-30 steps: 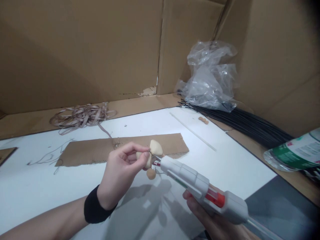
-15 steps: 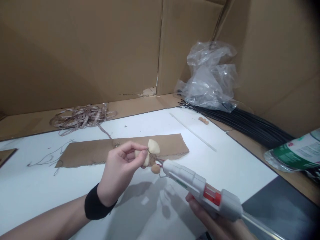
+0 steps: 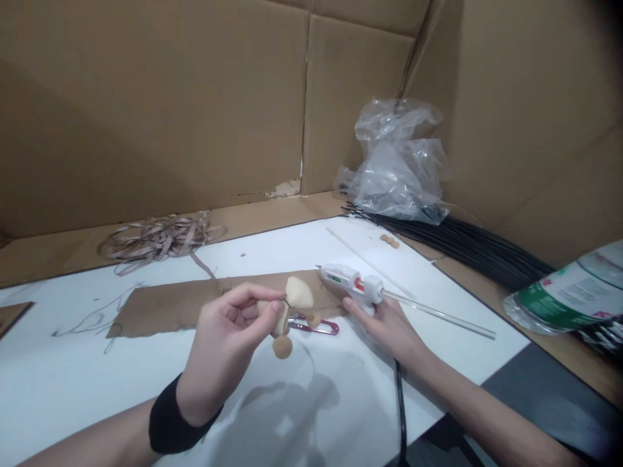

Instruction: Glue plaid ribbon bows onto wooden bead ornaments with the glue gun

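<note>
My left hand [image 3: 233, 344] pinches a small piece with cream, petal-like parts [image 3: 298, 293] between thumb and fingers, above the white board. A round tan disc [image 3: 282, 347] hangs at its lower end. My right hand [image 3: 384, 324] is closed around the handle of a white glue gun [image 3: 348, 282]. The gun's nozzle points left over the right end of a brown cardboard strip [image 3: 170, 301], and a clear glue stick [image 3: 438, 314] juts from its back. Red-handled snips [image 3: 321, 326] lie between the hands, with another tan disc [image 3: 313, 319] on them.
A heap of checked ribbon [image 3: 160, 241] lies at the back left. Small tan discs [image 3: 389, 241], black rods [image 3: 467, 240], crumpled clear plastic [image 3: 396, 168] and a green-labelled bottle [image 3: 569, 288] are at the right. A black cable [image 3: 400, 408] runs down below my right hand.
My right hand has carried the glue gun away from the held piece, up and forward over the strip's right end. The snips have come into view. My left hand keeps its pinch.
</note>
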{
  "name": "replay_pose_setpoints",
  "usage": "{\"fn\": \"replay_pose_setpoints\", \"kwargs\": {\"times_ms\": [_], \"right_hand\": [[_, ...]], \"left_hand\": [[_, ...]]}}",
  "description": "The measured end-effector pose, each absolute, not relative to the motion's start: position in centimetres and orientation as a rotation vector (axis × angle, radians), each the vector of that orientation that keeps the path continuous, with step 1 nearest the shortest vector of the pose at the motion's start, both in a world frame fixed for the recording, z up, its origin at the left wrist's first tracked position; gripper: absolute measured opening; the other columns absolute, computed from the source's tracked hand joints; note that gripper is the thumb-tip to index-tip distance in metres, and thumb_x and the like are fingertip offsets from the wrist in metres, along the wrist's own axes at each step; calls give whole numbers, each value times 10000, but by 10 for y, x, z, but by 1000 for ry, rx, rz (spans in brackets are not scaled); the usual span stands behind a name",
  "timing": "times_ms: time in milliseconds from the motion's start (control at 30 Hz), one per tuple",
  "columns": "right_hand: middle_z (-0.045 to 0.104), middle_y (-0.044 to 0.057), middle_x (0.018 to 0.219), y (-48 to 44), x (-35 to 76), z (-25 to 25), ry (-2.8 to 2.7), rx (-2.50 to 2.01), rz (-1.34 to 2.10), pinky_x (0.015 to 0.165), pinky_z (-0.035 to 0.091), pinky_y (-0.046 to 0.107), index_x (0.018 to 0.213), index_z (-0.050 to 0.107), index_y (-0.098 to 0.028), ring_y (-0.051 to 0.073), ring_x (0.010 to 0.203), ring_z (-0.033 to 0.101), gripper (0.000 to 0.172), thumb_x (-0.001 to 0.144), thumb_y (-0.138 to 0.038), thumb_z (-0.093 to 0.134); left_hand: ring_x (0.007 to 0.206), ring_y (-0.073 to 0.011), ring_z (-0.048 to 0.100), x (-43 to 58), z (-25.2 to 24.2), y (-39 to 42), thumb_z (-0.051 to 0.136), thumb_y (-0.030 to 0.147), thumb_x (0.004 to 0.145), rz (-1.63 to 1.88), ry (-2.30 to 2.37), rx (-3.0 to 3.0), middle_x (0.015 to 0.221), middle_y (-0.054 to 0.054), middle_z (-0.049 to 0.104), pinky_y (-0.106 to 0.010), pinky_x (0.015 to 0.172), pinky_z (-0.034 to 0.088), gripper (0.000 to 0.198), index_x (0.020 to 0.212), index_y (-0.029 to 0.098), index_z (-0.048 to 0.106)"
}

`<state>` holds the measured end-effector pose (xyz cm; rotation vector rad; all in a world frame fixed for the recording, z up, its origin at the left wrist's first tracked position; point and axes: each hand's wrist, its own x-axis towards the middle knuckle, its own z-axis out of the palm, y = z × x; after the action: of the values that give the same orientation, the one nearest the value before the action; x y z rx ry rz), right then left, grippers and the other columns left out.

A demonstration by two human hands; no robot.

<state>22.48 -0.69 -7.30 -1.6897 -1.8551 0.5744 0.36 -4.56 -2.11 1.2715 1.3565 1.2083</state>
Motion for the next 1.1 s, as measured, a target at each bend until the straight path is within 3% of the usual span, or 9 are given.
{"fn": "replay_pose_setpoints", "kwargs": {"times_ms": [200,300,367,433,533,567,733,933,1100], "right_hand": [[582,68,983,-22,235,-85,-1849,-1693,629,781,449,370,1034,537,-184,249,919,571,384,765,-455,500],[501,2,737,-53,238,-94,-1595,-1753,371,597,447,296,843,450,-196,178,661,532,276,725,-415,571],[424,-31,656,-73,233,-92,-1608,-1599,279,545,416,261,716,367,-223,148,597,473,222,743,-319,566],[478,-6,748,-81,224,-80,-1765,-1261,280,626,442,267,816,403,-225,159,702,508,193,737,-234,579],[464,87,1194,-70,204,-49,-1940,-977,451,928,365,383,1220,319,-235,232,1135,414,531,757,-239,580],[460,72,1229,-63,197,-39,-2016,-940,577,940,365,364,1249,329,-248,219,1148,417,544,766,-242,577],[609,16,1052,-41,174,-21,-1895,-921,957,745,474,239,1057,554,-241,141,951,554,249,816,-201,508],[654,21,982,-45,172,-26,-1717,-927,1091,727,484,233,980,598,-202,138,906,591,215,773,-161,557],[665,13,938,-45,173,-24,-1632,-950,1206,725,487,222,982,610,-207,125,852,608,205,781,-191,570]], "left_hand": [[513,-89,586,5,-20,-46,632,218,717,1218,1350,1261,567,7,653,-135,440,422,68,747,158,641],[512,-86,595,6,-19,-47,624,207,722,1219,1333,1244,560,11,658,-129,443,429,51,737,161,639],[505,-83,597,6,-19,-48,621,199,725,1214,1319,1231,555,14,660,-125,442,431,45,743,163,639],[497,-81,597,7,-20,-50,621,194,724,1204,1302,1220,549,15,662,-122,438,433,42,746,164,640],[492,-84,603,9,-20,-54,623,189,721,1181,1281,1205,540,16,665,-125,444,446,37,744,165,640],[493,-86,606,10,-20,-55,624,186,720,1176,1272,1207,537,17,664,-126,447,451,35,743,166,639],[495,-92,614,11,-18,-59,627,180,711,1182,1256,1229,539,19,667,-135,462,474,14,718,167,630],[473,-94,596,9,-19,-59,623,179,704,1178,1331,1527,527,28,641,-146,430,462,20,713,172,639],[565,-95,617,3,-25,-58,606,168,733,1218,1315,2027,659,21,676,-171,533,488,72,787,196,643]]}}
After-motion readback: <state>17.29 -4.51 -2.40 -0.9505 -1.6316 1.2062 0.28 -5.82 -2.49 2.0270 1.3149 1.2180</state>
